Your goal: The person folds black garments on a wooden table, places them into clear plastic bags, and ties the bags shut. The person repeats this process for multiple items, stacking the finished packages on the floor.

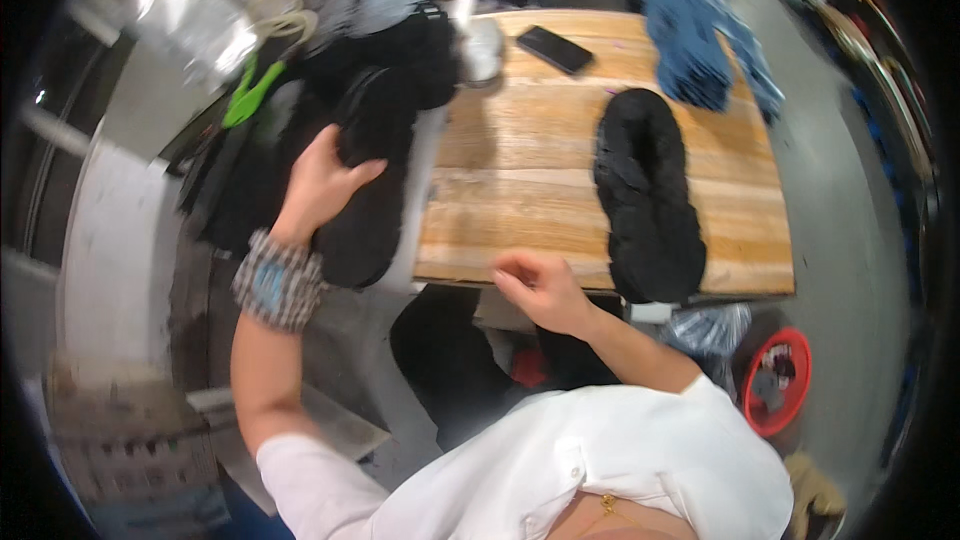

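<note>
My left hand [325,180] reaches over a pile of black fabric pieces [362,235] on the left, thumb spread away from the index finger and touching the dark cloth. Its other fingers are partly hidden. A patterned grey and blue band [278,280] wraps that wrist. At the near edge of the wooden table [520,180], my right hand [545,292] hovers with loosely curled fingers, and nothing shows in it. To its right lies a long stack of black, fuzzy-edged pieces [652,200], slightly over the near edge; their exact kind cannot be made out.
A black phone [555,49] lies at the table's far side, beside a pale rounded object [482,50]. Folded blue denim [690,50] covers the far right corner. Green-handled scissors [254,92] rest at the left. A red-rimmed bin [777,380] stands right of my legs.
</note>
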`<state>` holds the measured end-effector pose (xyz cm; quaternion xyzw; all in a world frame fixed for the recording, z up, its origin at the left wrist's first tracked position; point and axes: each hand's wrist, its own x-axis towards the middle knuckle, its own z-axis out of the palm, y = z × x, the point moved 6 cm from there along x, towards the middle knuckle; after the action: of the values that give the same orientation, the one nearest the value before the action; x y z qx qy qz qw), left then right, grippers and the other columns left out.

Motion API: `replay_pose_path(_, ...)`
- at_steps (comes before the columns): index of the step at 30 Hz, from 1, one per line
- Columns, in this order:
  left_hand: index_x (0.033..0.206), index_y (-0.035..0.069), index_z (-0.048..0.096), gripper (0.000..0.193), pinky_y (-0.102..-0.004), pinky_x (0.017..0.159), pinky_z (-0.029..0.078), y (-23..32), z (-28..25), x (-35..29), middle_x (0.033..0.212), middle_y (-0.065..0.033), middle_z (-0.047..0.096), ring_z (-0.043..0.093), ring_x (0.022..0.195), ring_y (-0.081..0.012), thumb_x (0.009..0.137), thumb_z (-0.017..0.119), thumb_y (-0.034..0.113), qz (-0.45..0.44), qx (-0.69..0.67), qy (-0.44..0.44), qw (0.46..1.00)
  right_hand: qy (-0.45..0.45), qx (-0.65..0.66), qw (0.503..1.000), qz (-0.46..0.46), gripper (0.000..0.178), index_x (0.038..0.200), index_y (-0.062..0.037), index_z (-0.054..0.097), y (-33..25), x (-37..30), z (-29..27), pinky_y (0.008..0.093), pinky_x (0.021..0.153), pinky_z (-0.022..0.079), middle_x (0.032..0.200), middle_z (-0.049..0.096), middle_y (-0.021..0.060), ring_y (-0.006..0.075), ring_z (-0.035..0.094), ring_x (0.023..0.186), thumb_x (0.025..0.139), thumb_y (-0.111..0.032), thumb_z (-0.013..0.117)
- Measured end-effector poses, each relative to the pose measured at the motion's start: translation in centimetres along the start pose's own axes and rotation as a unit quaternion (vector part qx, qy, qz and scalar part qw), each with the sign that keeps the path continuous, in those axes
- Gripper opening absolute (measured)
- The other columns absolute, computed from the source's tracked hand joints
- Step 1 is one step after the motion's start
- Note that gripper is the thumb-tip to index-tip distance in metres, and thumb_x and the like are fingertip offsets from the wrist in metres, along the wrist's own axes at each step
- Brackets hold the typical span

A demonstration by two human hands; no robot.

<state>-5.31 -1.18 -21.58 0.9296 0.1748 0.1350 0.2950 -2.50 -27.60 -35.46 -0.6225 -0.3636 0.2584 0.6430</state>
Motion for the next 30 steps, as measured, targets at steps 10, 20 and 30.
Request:
replay_pose_path(10,0.109,0.0,0.055,0.042,-0.0263,0.075,0.051,9.5,2.6,-7.1,0.095,-0.008,0.067,0.063,0.085,-0.0136,0.073,0.078,-0.001,0.134,-0.266,0.184,0.937,0.136,0.13,0.953,-0.239,0.053,0.13,-0.0009,0.042,-11.5,7.5,-1.2,0.032,0.095,0.04,0.125,0.052,0.016,0.0188,0.049,0.115,0.088,-0.019,0.068)
replay_pose_path(20,0.13,-0.006,0.043,0.055,-0.0439,0.097,0.04,5.2,13.2,-6.7,0.123,-0.0225,0.053,0.051,0.111,-0.0408,0.087,0.062,0.022,0.218,-0.172,0.165,0.946,0.12,-0.041,0.975,-0.182,0.055,0.135,0.0067,0.035,-5.1,4.4,-3.6,0.0386,0.091,0.044,0.114,0.058,0.0247,0.0371,0.058,0.104,0.097,-0.031,0.048)
replay_pose_path(30,0.118,-0.006,0.052,0.045,-0.0476,0.095,0.039,7.1,12.4,-7.7,0.117,-0.0241,0.051,0.049,0.109,-0.0417,0.09,0.055,0.029,0.212,-0.109,0.272,0.932,0.244,-0.148,0.915,-0.286,0.053,0.124,0.0035,0.043,-6.8,3.3,-4.4,0.0418,0.082,0.046,0.106,0.056,0.0239,0.0399,0.058,0.097,0.095,-0.041,0.049)
